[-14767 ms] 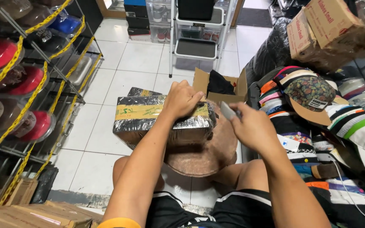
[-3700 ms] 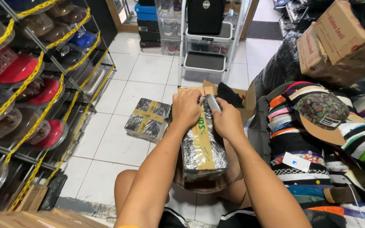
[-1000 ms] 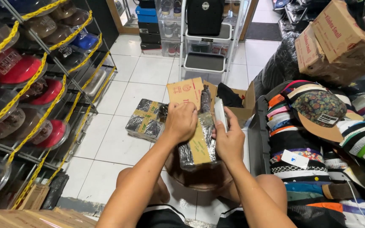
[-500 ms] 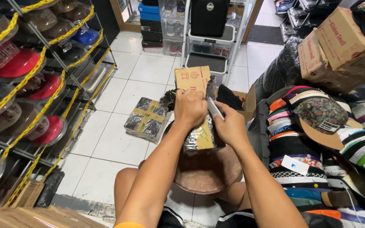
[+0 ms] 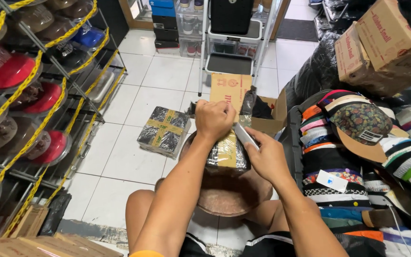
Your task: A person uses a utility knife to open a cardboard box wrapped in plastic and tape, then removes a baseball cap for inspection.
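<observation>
package in hands (image 5: 227, 153): glossy clear plastic wrap over a dark content, with bands of matt yellow-brown tape
package on the floor (image 5: 163, 131): same shiny, wrinkled plastic wrap, crossed with yellow tape
tool in right hand (image 5: 246, 136): smooth, pale, looks like metal or plastic; I cannot tell which
round stool (image 5: 231, 192): brown, dull top with a worn look
floor (image 5: 134, 162): white tiles, smooth and a little glossy
open box (image 5: 243, 97): brown cardboard, matt
rack (image 5: 48, 109): dark metal wire, with yellow plastic chain
caps on the right (image 5: 353, 128): cloth, matt, striped and patterned
step stool (image 5: 234, 45): white metal frame, black matt steps
</observation>
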